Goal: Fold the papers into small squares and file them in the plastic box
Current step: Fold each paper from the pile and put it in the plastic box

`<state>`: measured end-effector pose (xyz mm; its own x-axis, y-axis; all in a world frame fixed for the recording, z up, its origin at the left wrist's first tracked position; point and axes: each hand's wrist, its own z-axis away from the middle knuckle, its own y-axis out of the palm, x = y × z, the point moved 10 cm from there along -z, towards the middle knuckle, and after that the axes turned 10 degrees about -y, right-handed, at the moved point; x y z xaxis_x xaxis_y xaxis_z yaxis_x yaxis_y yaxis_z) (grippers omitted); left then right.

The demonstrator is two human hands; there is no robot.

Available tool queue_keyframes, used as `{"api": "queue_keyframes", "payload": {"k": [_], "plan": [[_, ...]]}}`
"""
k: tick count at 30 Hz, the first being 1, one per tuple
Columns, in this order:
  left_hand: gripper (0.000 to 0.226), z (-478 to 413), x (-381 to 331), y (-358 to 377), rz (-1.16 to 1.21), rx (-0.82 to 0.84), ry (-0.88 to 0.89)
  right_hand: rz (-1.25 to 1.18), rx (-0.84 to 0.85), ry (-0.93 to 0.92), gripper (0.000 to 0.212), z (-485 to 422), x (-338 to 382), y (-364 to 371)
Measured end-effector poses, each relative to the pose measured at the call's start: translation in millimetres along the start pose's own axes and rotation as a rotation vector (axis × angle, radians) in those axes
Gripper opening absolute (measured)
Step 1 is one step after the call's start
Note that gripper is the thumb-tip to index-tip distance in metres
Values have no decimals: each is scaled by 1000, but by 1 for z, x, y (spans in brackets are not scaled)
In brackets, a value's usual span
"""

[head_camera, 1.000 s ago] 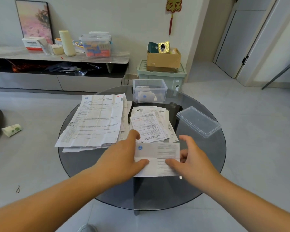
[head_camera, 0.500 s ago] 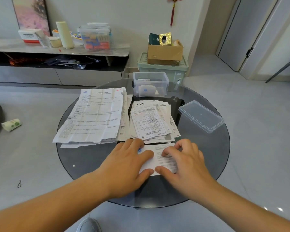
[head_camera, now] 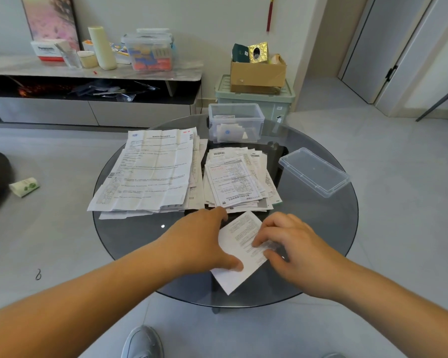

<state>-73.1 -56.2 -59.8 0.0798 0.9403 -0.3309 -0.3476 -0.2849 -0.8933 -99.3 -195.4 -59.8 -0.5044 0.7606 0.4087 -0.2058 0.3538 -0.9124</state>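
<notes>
The plastic box [head_camera: 259, 117] holds folded squares [head_camera: 226, 133]; left hand [head_camera: 199, 239] and right hand [head_camera: 292, 244] press flat on folded paper [head_camera: 243, 228].

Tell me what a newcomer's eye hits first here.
Two hands work at the near edge of the round glass table: the left hand presses a folded paper flat, and the right hand has curled fingers on its right edge. Behind them lie a large paper stack on the left and a smaller stack beside it. Farther back stands the open plastic box, with its lid lying to the right.
</notes>
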Motion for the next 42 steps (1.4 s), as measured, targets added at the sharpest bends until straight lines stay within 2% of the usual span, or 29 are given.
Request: {"api": "queue_keyframes", "payload": {"k": [4,7,10,14,17,19,22,24,27,29,31,34,36,42], "plan": [[78,0,-2,0,108,64,5,37,24,-22,24,0,1,2],[49,0,0,0,210,134,22,43,34,-46,29,1,4,1],[38,1,4,5,370,202,-18,27,18,-74,36,2,9,-2],[19,7,8,12,545,310,-72,-24,39,-150,61,8,24,-3],[23,14,6,21,763,481,-150,-19,99,-178,73,13,35,3],[31,15,11,26,929,546,-251,14,72,-205,67,13,40,3],[43,15,17,30,1008,620,-319,-11,-19,-198,32,10,37,-2],[61,16,20,31,938,655,-307,-72,-46,-121,15,8,28,-3],[85,16,23,28,758,640,-249,-180,-84,32,11,5,11,-5],[76,17,18,22,611,584,-191,-244,-139,145,20,3,-4,-8],[61,12,16,19,454,471,-151,-244,-162,232,38,3,-13,-7],[53,1,13,13,104,202,-95,-62,-116,264,60,-1,-12,-2],[51,-3,11,8,-52,80,-94,9,-96,270,66,-2,-9,-1],[64,-11,15,-2,-199,-28,-150,22,6,248,67,-5,-12,1]]}}
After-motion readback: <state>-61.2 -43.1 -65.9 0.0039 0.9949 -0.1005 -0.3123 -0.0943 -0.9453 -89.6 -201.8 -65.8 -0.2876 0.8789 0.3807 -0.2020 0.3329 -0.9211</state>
